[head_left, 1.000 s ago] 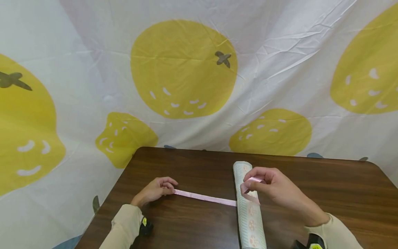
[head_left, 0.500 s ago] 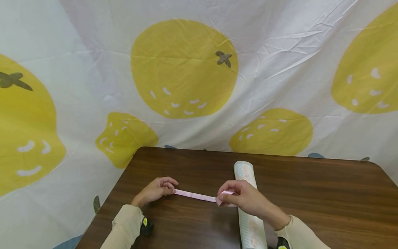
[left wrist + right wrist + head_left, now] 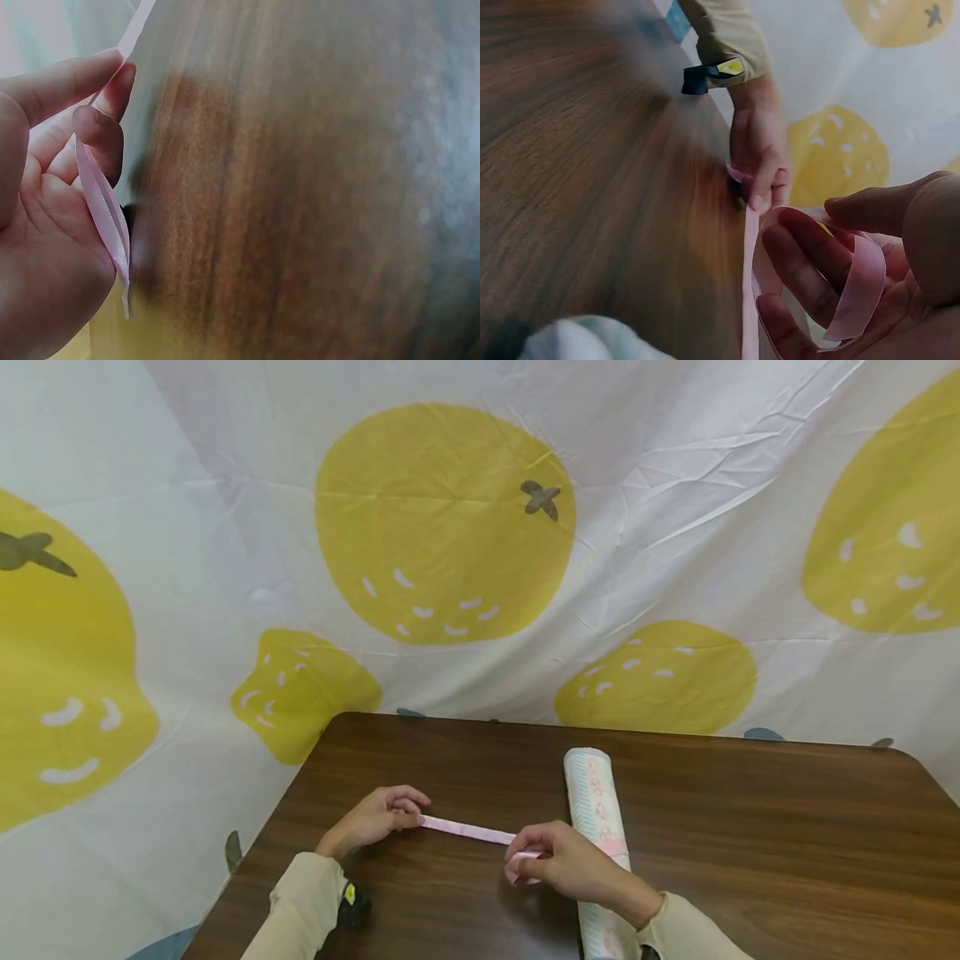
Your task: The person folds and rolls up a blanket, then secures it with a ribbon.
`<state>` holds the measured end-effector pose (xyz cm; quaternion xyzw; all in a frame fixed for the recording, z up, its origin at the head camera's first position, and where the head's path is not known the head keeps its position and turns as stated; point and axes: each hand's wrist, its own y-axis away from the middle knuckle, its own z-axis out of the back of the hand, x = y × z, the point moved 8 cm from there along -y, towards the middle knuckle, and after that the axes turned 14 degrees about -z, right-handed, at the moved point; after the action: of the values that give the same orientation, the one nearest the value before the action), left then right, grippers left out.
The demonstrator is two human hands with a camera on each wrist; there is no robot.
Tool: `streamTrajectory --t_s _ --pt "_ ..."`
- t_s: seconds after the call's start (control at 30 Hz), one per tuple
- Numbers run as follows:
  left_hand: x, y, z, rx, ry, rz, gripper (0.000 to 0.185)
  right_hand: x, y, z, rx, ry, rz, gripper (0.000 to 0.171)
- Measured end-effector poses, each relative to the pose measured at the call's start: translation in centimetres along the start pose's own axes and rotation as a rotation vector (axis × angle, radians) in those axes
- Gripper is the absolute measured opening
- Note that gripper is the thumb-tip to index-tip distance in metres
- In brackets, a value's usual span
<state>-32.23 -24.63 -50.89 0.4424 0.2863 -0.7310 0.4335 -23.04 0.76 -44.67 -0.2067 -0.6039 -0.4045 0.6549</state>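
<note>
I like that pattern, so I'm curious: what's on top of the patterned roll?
A pink ribbon crosses the patterned roll; a short stretch shows near its right edge. The right hand and wrist cover part of the roll, so what lies there cannot be seen.

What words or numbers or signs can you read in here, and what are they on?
None that I can read.
Yellow patch on the black wrist device: any mark there is too small and blurred.
Pale roll: pinkish prints, no readable letters.
Pink ribbon: no writing I can see.
Cloth behind: yellow fruit pictures, no words.
</note>
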Motion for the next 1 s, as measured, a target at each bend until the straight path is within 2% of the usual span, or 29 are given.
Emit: streamTrajectory --t_s 0.17,0.33,0.5,0.63,0.87,1.0 --pt "0.2 0.0 0.0 -0.005 -0.004 0.014 0.026 -0.6 -0.2 -0.6 0.029 0.019 -0.009 0.014" --pt "0.1 0.0 0.1 -0.013 -0.011 0.014 0.026 -0.8 -0.2 -1.2 0.051 0.102 -0.018 0.019" --pt "0.1 0.1 0.2 -0.037 -0.01 0.02 0.026 -0.8 -0.1 -1.5 0.059 0.105 -0.014 0.019" --pt "0.0 0.2 0.4 -0.06 -0.004 0.028 0.026 -0.7 -0.1 -1.2 0.043 0.138 -0.02 0.018" --pt "-0.7 0.2 0.4 -0.063 -0.001 0.023 0.027 -0.5 -0.3 -0.2 0.058 0.073 -0.019 0.021" --pt "-1.3 0.1 0.5 -0.069 0.013 0.011 0.029 -0.1 -0.4 0.6 0.031 0.096 -0.012 0.02"
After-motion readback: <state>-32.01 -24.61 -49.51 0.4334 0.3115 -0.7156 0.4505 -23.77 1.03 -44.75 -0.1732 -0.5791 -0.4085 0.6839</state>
